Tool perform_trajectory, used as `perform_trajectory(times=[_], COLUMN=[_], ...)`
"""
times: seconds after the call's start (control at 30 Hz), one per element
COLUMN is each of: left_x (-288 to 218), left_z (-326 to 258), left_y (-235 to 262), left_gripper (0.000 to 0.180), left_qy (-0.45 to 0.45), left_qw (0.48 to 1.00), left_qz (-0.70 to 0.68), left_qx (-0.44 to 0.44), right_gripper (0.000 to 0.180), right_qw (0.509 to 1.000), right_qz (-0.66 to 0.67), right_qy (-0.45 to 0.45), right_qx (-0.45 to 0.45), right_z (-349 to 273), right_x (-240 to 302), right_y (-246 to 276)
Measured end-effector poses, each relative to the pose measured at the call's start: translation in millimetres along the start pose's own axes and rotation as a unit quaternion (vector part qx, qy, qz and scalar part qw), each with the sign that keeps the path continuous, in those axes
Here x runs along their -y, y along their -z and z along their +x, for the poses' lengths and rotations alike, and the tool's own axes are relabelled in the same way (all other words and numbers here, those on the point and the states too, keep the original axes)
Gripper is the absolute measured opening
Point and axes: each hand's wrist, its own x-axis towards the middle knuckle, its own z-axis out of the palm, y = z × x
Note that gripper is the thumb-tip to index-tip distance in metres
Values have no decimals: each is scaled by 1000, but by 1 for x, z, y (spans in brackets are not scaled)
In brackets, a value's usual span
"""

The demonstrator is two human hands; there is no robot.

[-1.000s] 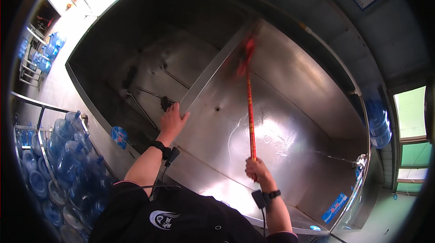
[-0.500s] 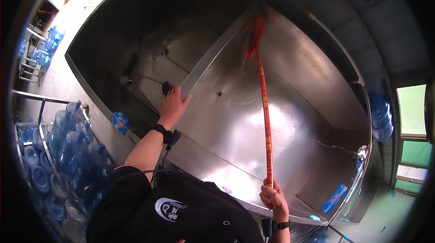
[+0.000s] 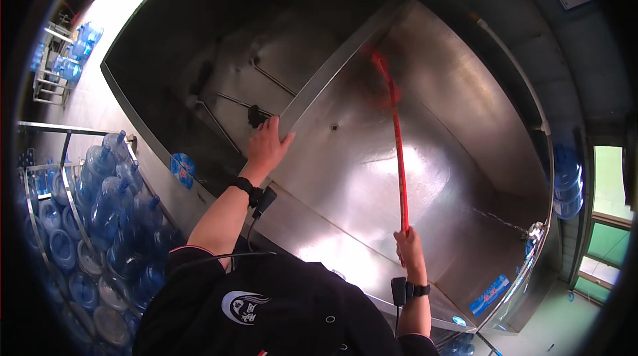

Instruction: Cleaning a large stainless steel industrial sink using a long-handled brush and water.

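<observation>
My right hand (image 3: 410,250) is wrapped round the lower part of a long red-handled brush (image 3: 401,163). The handle slants up and away over the bottom of a stainless steel basin. Blurred by motion, the red brush head (image 3: 387,77) is at the far end of the basin, by the divider wall. My left hand (image 3: 267,147) lies on the top edge of the metal divider (image 3: 312,95), thumb apart from the fingers, holding nothing. Beside its fingertips, in the darker left compartment, is a black knob-like fitting (image 3: 258,115). A small round drain hole (image 3: 334,127) shows in the basin bottom.
Several blue water jugs (image 3: 109,203) are stacked in a metal rack at left, more stand at the far left. Metal rods (image 3: 274,77) cross the left compartment. A pipe (image 3: 515,57) follows the right wall, near another blue jug (image 3: 568,180). A chain (image 3: 498,218) hangs at right.
My right hand has moved forward, away from my body, with the brush, whose head has shifted and turned against the basin. My left hand stays on the divider. The whole view has shifted slightly.
</observation>
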Motion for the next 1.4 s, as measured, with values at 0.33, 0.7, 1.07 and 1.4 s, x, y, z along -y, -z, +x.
perform_trajectory(times=[0.33,0.7,1.07,1.4], left_x=[-8,-6,-7,1], left_z=[5,3,3,4], left_y=[8,7,5,2], left_gripper=[50,50,49,50], left_qy=[6,9,1,-6], left_qw=[1000,1000,1000,1000], left_qz=[-6,-2,17,-17], left_qx=[-2,2,10,-11], right_gripper=[20,25,13,13], right_qw=[925,941,970,870], right_qz=[-358,-329,231,471], right_qy=[101,69,-5,16], right_qx=[-78,-33,71,144], right_z=[30,12,41,-128], right_x=[-40,-28,35,27], right_y=[-31,-52,-56,9])
